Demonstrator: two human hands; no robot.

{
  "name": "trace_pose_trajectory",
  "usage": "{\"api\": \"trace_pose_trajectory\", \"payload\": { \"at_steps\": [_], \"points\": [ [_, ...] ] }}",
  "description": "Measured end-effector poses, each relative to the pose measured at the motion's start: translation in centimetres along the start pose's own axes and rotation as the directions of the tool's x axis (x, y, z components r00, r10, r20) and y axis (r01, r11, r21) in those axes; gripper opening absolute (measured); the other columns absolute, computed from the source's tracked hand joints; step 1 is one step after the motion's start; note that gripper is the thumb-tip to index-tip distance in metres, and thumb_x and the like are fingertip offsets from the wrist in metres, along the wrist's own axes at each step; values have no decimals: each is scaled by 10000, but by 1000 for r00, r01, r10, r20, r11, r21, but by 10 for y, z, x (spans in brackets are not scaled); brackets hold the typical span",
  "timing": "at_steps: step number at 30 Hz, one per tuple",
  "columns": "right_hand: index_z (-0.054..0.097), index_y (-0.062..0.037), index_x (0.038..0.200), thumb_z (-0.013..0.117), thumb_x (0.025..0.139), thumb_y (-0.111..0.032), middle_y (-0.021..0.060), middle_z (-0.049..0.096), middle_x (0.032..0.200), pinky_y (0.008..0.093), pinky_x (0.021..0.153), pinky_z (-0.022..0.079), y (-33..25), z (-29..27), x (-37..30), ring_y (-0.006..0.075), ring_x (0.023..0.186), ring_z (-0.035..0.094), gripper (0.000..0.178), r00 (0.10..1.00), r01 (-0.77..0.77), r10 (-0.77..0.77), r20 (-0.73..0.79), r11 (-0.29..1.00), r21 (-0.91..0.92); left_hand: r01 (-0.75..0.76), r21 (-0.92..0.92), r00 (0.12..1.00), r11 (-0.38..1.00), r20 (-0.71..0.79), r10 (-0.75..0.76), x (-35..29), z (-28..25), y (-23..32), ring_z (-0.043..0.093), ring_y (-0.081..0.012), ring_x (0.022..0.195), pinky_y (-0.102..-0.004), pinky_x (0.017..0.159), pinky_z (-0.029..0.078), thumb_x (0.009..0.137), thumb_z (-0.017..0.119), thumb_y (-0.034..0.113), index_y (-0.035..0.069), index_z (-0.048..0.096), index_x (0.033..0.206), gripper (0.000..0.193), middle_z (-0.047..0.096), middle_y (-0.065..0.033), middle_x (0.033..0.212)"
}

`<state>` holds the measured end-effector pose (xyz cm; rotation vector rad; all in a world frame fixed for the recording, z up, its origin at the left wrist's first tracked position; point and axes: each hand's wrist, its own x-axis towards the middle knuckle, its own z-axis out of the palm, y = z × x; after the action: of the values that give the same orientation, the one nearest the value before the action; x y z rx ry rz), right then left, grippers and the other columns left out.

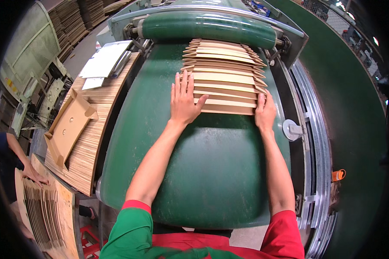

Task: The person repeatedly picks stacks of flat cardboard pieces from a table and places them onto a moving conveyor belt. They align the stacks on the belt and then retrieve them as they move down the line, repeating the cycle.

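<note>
A shingled row of folded brown cardboard boxes (224, 82) lies on the green conveyor belt (220, 159), its far end reaching the green roller. My left hand (186, 101) rests flat against the row's left side, fingers stretched forward and thumb spread over the nearest pieces. At the near right corner, my right hand (265, 110) has its thumb and fingers closed around the edge of the boxes; its fingertips are partly hidden.
A large green roller (207, 30) crosses the belt. On the left, an opened cardboard tray (71, 125) and white sheets (103, 60) lie on stacked cardboard (90, 142). A co-worker's hand (34, 175) touches upright cardboard pieces (43, 211). Metal rails (317, 151) line the right side.
</note>
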<state>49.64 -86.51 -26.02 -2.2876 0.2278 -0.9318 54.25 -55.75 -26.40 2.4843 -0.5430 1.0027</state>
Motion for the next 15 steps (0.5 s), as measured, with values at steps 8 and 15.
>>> {"api": "trace_pose_trajectory", "payload": {
  "at_steps": [8,15],
  "points": [
    [375,-36,1599,830,795,-565,197,372,1650,559,1206,284,-53,-45,-82,392,1532,331,1065,792,610,-565,231,727,-316,-46,-45,995,998,-87,42,-6,-11,2,345,-446,1538,-546,1227,343,864,672,723,-20,431,1558,1045,406,-240,1637],
    [611,-27,1365,719,842,-143,116,646,1260,428,1014,463,-73,-6,-57,287,1183,605,546,626,760,-711,320,462,-457,-42,42,998,998,-54,44,0,-28,13,394,-417,1514,-552,1218,350,840,693,704,-23,404,1563,1066,434,-232,1615]
  ]
}}
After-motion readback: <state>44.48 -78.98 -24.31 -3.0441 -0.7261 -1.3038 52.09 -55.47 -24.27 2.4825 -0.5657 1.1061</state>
